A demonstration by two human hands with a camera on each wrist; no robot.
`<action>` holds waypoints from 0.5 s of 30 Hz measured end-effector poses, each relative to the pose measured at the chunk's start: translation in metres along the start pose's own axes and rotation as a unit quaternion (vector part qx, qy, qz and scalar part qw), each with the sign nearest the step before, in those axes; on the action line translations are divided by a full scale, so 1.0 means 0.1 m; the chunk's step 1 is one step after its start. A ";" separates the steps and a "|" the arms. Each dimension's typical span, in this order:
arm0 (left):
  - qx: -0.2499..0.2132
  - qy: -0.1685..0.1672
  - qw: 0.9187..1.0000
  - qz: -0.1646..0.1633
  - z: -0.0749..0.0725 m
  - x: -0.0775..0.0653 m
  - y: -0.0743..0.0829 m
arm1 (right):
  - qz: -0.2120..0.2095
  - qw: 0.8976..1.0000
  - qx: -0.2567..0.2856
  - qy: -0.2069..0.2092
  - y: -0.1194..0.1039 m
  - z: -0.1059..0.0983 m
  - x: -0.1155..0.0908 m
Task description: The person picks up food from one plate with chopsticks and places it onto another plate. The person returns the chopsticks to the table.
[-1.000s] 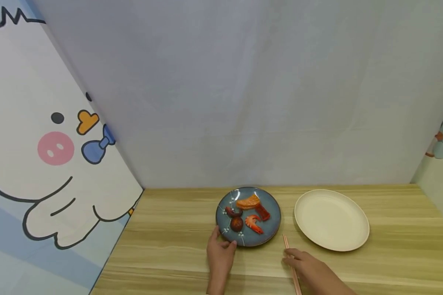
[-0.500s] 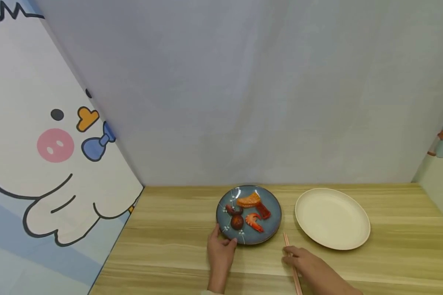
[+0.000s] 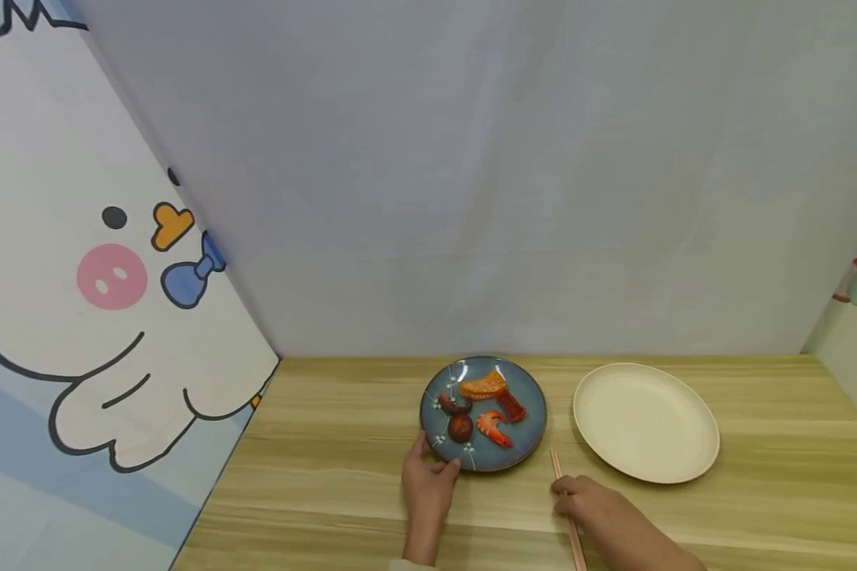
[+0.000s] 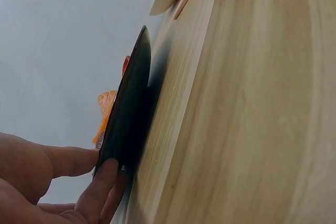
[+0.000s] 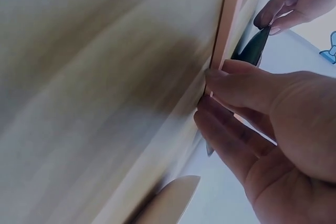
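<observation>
My left hand (image 3: pixel 428 488) pinches the near left rim of a blue plate (image 3: pixel 521 452) decorated with white blossoms. In the left wrist view, fingers reach under the plate (image 4: pixel 128 103), its rim lying between them and the thumb. On this plate lie a shrimp (image 3: pixel 494 429), an orange fish slice (image 3: pixel 483 386), a dark red strip (image 3: pixel 511 407), a round brown mushroom-like piece (image 3: pixel 460 428) and a dark reddish curled piece (image 3: pixel 455 404). Thumb and fingers of my right hand (image 3: pixel 600 507) pinch a pair of pinkish chopsticks (image 3: pixel 575 547) lying low along the table; the hand partly covers them.
A cream plate (image 3: pixel 646 423) stands to the right of the blue one, holding nothing. The wooden table (image 3: pixel 314 476) meets a pale cloth backdrop (image 3: pixel 428 198) behind both plates. A cartoon-printed panel (image 3: pixel 114 349) borders the left side.
The head view has shifted slightly, so the scene sits a little differently in frame. My right fingers look slightly more curled at the chopsticks; the left hand stays at the plate rim.
</observation>
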State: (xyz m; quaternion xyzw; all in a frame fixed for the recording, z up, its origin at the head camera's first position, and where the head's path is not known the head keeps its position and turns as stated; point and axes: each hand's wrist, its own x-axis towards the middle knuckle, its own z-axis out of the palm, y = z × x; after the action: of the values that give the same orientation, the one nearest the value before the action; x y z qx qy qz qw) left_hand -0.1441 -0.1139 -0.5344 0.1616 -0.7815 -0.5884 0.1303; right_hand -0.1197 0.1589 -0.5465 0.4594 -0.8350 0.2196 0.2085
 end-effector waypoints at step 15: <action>-0.028 0.012 1.000 -0.006 0.03 0.00 -0.03 | 0.013 0.991 -0.028 -0.132 0.06 -0.03 0.20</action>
State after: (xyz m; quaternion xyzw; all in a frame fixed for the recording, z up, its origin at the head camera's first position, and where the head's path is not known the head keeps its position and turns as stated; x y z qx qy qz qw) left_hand -0.1453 -0.1122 -0.5376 0.1695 -0.7620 -0.6088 0.1411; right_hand -0.1339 0.1502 -0.5340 0.4678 -0.8667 0.1364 0.1068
